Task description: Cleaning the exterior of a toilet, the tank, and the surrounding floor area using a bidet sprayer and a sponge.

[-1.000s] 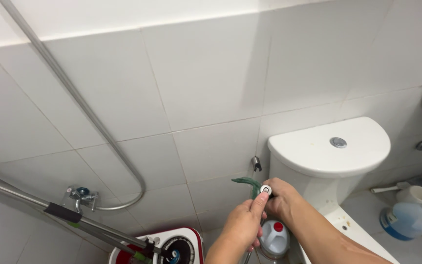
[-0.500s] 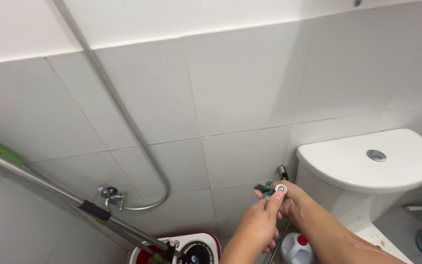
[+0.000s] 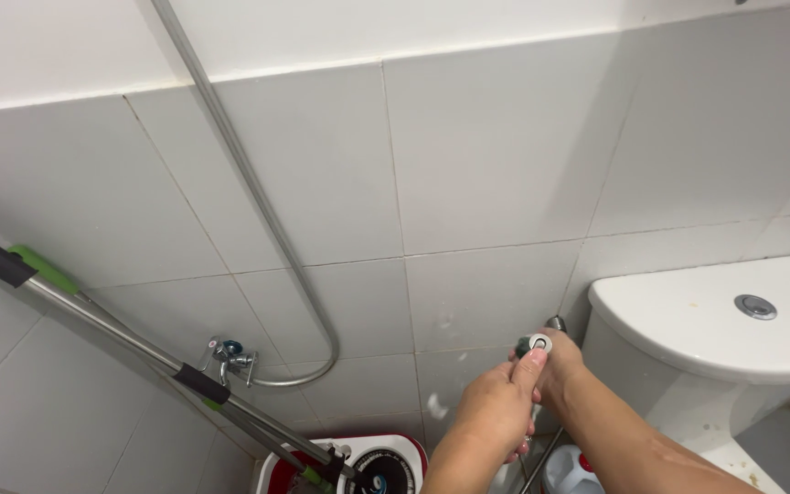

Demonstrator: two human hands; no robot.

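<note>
My left hand (image 3: 491, 413) grips the handle of a bidet sprayer, its forefinger reaching up to the round silver sprayer head (image 3: 540, 344). My right hand (image 3: 567, 368) is wrapped around the far side of the head and holds a dark green scrub cloth (image 3: 523, 346), of which only a small bit shows. Both hands are close together just left of the toilet tank (image 3: 688, 320), near the tiled wall. The sprayer's hose (image 3: 538, 462) drops down below the hands.
A mop handle (image 3: 121, 334) with green and black grips slants across the left, ending in a red and white spin bucket (image 3: 386, 462). A wall tap (image 3: 229, 353) with a looping metal hose (image 3: 258, 201) is on the tiles. A white bottle with a red cap (image 3: 573, 468) stands below.
The view has swung left, so the toilet now sits further right. The green cloth that stuck out to the left is now almost hidden in my right hand. Both hands stay on the sprayer.
</note>
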